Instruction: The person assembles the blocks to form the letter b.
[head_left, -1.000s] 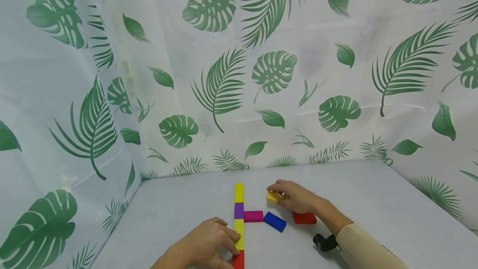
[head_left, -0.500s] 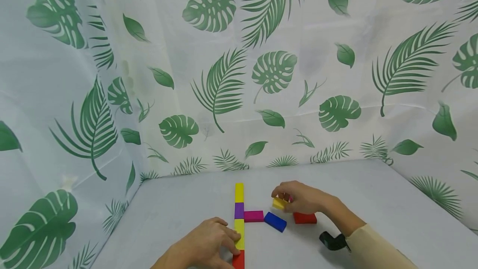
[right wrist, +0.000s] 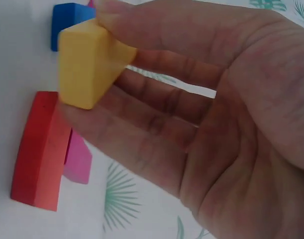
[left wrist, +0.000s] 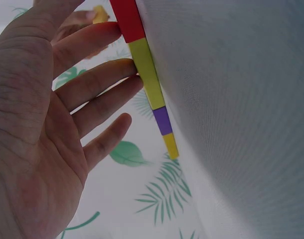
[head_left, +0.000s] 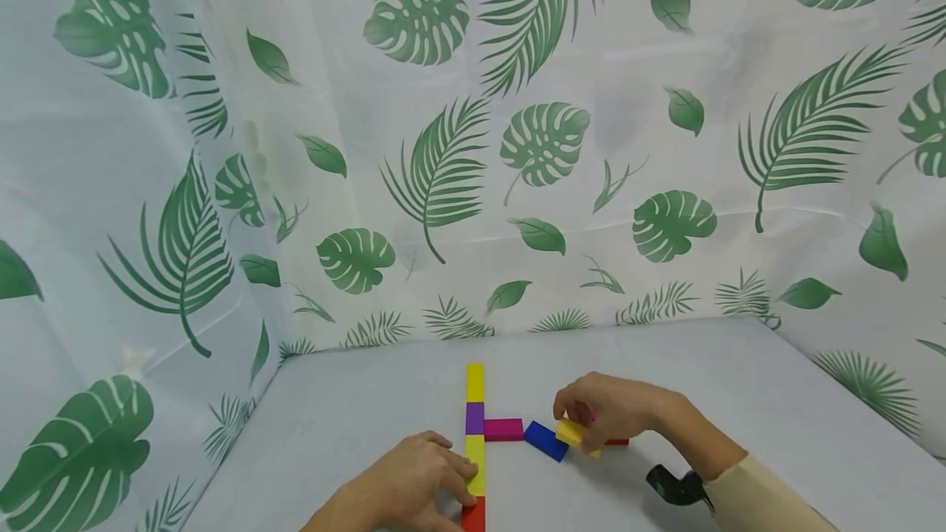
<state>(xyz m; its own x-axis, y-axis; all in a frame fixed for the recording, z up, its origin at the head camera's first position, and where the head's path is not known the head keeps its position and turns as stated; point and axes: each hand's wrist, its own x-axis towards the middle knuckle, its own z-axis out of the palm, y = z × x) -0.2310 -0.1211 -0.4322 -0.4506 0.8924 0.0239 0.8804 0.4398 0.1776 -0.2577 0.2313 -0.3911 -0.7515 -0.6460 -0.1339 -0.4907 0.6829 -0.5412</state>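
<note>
A straight row runs away from me: a red block (head_left: 473,513), a yellow block (head_left: 475,479), a purple block (head_left: 475,418) and a far yellow block (head_left: 475,382). My left hand (head_left: 406,479) touches the side of its near end with extended fingertips. A magenta block (head_left: 503,430) juts right from the purple one, and a blue block (head_left: 545,441) lies slanted at its end. Between thumb and fingers my right hand (head_left: 617,409) pinches another yellow block (right wrist: 79,64), tilted, near the blue one. Behind that hand sit a partly hidden red block (right wrist: 37,149) and a pink block (right wrist: 78,159).
A pale cloth covers the table (head_left: 355,401). White curtains with green leaf prints (head_left: 547,142) hang at the back and both sides. A black device (head_left: 674,485) sits by the right sleeve (head_left: 761,499).
My right hand has come nearer and slightly right with the yellow block, from beyond the blue block to beside it, now covering much of the red block. My left hand stays put.
</note>
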